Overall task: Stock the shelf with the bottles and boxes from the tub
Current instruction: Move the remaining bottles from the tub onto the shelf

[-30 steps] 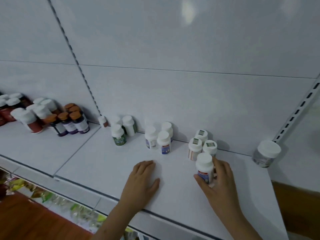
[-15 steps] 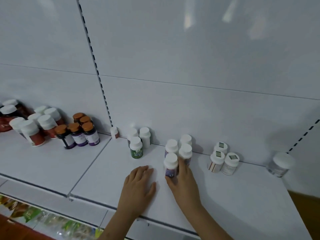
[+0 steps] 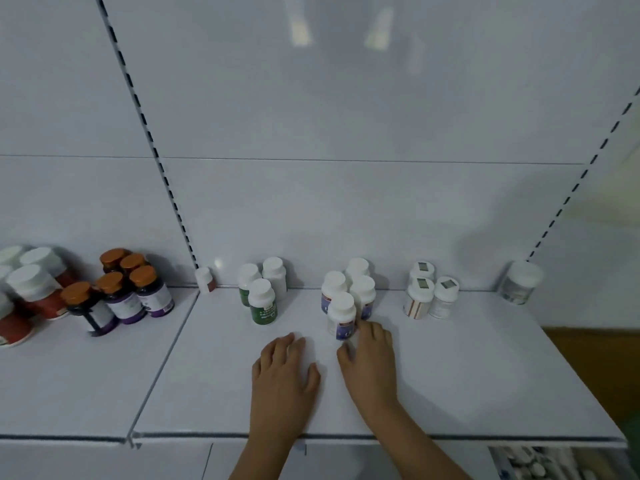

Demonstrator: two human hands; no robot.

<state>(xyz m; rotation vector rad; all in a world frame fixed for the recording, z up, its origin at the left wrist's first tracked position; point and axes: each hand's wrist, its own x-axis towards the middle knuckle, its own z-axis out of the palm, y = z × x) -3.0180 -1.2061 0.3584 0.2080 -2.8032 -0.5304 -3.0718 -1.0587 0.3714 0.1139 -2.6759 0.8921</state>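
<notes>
white metal shelf (image 3: 450, 375) is carrying a blue-labelled white plastic bottle (image 3: 341, 318) in front of three matching bottles. right hand (image 3: 369, 362) is pinching its base; left hand (image 3: 282, 372) is lying flat, fingers straight. release gently, avoiding neighbours.

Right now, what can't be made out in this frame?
- Blue-label bottle: label print blurred; right hand beside it, contact unclear.
- Red-label bottles: cut off by left edge.
- Tub: out of view.
- Items below the shelf: blurred, cropped at bottom edge.
</notes>
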